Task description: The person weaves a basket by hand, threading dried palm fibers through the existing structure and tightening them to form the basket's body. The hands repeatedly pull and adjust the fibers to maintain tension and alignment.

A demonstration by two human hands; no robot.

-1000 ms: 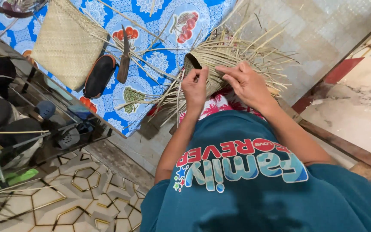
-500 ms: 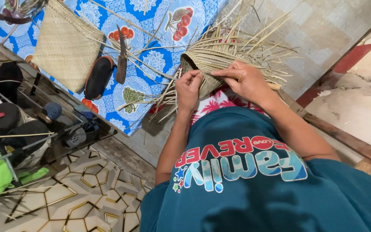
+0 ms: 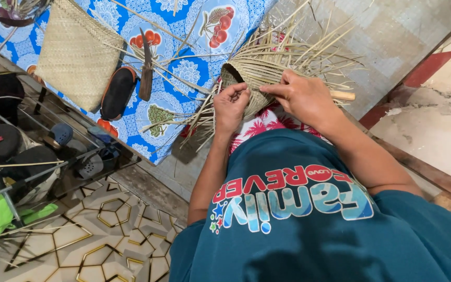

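- Basket [image 3: 251,78], half-woven, still in lap, loose strips fanning out same as before.
- Left hand [image 3: 232,104] now pinched tight on a strip at the rim.
- Right hand [image 3: 301,96] shifted lower, fingers gripping the weave.

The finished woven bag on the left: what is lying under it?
Under the woven bag lies a blue flowered cloth, visible all around it. A black oval object and a knife lie beside the bag. Whatever the bag covers directly cannot be seen.

Blue floral tablecloth [image 3: 184,73], geometric tiled floor [image 3: 95,240], pale tiled wall [image 3: 392,31], wire rack [image 3: 22,172]
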